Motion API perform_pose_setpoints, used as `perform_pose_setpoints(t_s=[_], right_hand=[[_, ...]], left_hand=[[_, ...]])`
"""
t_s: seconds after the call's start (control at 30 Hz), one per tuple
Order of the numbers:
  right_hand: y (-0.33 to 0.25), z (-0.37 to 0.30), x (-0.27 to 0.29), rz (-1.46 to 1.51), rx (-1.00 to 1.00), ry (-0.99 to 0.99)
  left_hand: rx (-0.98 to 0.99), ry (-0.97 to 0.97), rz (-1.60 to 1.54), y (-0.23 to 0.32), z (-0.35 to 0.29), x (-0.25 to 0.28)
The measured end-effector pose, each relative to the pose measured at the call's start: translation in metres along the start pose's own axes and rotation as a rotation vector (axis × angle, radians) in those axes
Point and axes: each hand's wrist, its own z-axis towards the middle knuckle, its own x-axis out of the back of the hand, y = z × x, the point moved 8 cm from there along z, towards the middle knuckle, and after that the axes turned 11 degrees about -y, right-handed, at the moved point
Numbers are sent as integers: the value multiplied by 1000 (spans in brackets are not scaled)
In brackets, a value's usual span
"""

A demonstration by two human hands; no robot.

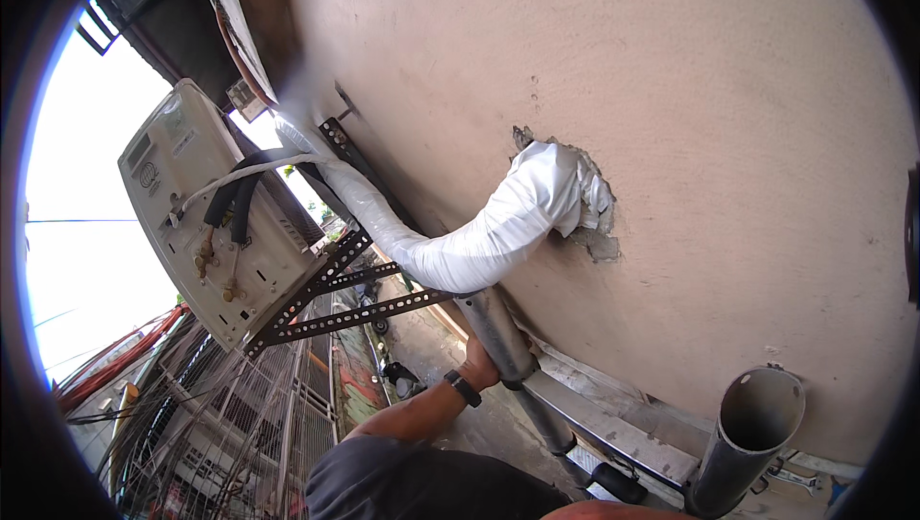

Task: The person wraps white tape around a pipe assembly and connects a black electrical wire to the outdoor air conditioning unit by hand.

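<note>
My left hand (482, 364), with a dark band at its wrist, is wrapped around a grey metal pole (500, 333). The pole hides most of its fingers. Just above the pole's top, a thick bundle wrapped in white tape (470, 250) bends in a U and enters a rough hole (604, 244) in the wall. From there the bundle runs up and left toward an air conditioner outdoor unit (206, 223). Black insulated pipes (233, 202) and a white cable join that unit near its brass valves. Of my right arm only a strip of skin shows at the bottom edge; its hand is out of view.
Perforated metal brackets (359, 312) carry the outdoor unit off the beige wall (709, 184). An open-ended grey tube (762, 415) stands at lower right, near a wrench (795, 478). Far below lies an alley (422, 343); tangled cables (172, 376) hang at lower left.
</note>
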Motion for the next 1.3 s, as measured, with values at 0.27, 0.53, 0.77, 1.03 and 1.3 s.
perform_pose_setpoints(t_s=[0.27,0.53,0.77,1.03,1.3], right_hand=[[-185,-196,130,304,433,-288],[-335,-433,235,341,684,-777],[-312,-461,371,530,864,234],[-323,-391,310,404,890,570],[-317,-352,304,577,949,503]], left_hand=[[-86,-7,53,18,-11,-25],[-148,35,157,3,-32,11],[-762,515,36,104,-113,148],[-1080,46,-20,214,-78,148],[-1055,126,58,221,-88,156]])
